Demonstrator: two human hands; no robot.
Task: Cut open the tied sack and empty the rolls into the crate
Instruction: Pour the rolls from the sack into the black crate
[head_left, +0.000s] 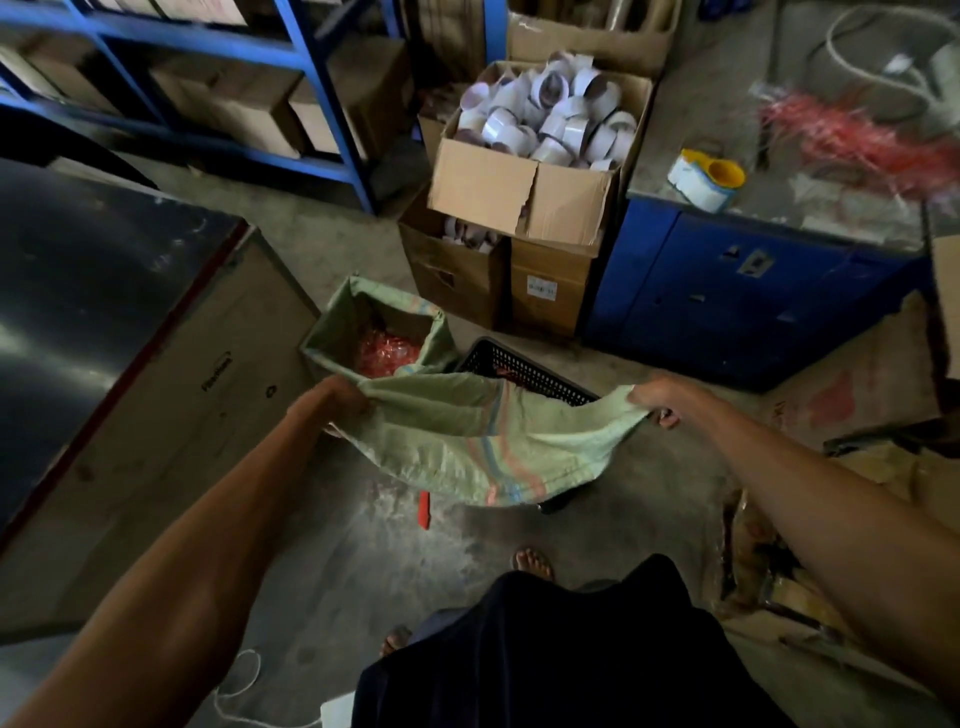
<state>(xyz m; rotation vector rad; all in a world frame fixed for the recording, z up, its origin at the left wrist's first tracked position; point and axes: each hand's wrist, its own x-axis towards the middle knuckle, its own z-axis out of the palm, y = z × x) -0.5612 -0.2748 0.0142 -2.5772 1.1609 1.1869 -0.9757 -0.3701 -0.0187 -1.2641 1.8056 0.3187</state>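
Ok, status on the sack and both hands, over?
Left hand and right hand each grip a corner of the green woven sack, held slack over the black crate. No rolls visible. Red-handled tool on floor below.

Single head-worn wide-angle view, looking forward and steeply down past outstretched arms onto concrete floor (332, 545); close range, edges curved.

The sack (478, 441) hides most of the black crate (524, 371) (only its far rim shows), contents unseen.
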